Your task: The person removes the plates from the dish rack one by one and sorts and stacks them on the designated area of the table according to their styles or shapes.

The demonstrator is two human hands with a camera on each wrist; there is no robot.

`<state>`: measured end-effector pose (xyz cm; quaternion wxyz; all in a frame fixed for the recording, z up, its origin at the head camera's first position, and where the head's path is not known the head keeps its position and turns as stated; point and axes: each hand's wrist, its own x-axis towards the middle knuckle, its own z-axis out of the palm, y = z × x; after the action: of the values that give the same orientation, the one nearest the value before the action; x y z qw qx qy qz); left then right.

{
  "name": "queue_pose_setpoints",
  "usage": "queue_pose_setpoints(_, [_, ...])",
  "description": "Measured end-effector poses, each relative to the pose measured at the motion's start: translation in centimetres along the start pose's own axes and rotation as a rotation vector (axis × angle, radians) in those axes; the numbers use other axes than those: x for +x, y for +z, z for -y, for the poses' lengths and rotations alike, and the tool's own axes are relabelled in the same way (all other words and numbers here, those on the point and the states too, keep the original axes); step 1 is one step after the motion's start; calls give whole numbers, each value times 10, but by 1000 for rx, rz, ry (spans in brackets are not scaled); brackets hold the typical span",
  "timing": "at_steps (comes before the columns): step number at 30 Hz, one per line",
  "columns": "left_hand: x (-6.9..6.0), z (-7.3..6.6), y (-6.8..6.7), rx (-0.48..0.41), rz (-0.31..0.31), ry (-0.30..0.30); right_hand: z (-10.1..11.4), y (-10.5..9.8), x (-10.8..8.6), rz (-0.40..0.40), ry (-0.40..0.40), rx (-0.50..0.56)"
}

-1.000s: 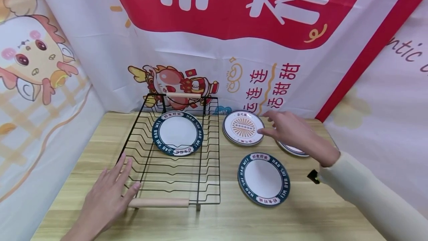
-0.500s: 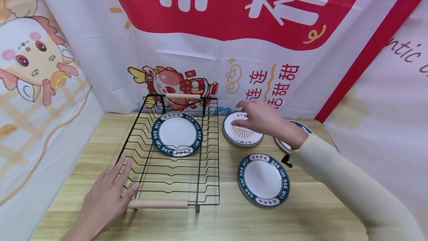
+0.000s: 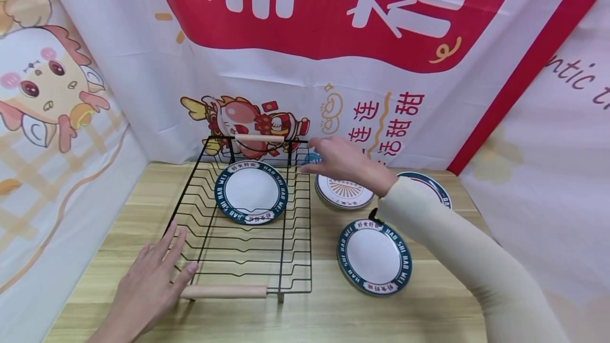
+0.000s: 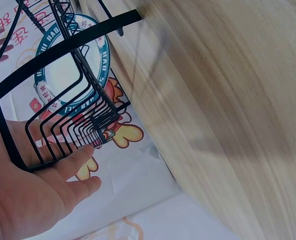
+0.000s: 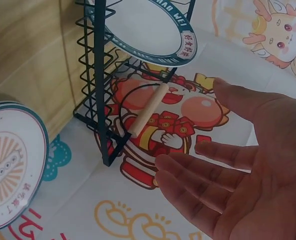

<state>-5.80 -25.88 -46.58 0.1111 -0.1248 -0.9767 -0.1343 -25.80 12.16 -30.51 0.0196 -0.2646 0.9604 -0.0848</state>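
Observation:
A black wire dish rack [image 4: 88,37] with wooden handles stands on the table. One plate [image 3: 252,192], white with a dark green lettered rim, lies tilted in the rack's back half. My left hand [image 3: 147,285] rests at the front-left corner, fingers extended along the wires beside the front handle [image 3: 229,291]. My right hand [image 3: 348,163] is in the air near the back-right corner, thumb and fingers apart, holding nothing. Below it is a small stack of white plates [image 3: 344,197] with an orange sunburst print, partly covered by that hand.
A second green-rimmed plate [image 3: 374,258] lies on the table right of the rack. Behind my right sleeve [image 3: 443,247], another dark-rimmed plate [image 3: 433,187] shows in part. Printed cloth [image 3: 267,68] hangs close behind the rack and at both sides.
My right hand has moved left, from beside the sunburst plates to near the rack's back-right corner, its fingers still apart. The left hand and the plates stay put.

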Motion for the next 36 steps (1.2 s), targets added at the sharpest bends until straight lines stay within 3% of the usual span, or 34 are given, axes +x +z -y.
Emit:
queue_pose_setpoints(6, [0,-1,0,5,4,0,6,9,18,21,-24,-36])
queue_pose_setpoints(17, [0,0,1,-5,25,-10,24,38,46,119,-44,19])
queue_pose_setpoints(21, [0,0,1,-7,6,3,31,48,52,150,-41,75])
queue_pose_setpoints(36, [2,0,2,-8,10,-4,44,75,69,211,-43,93])
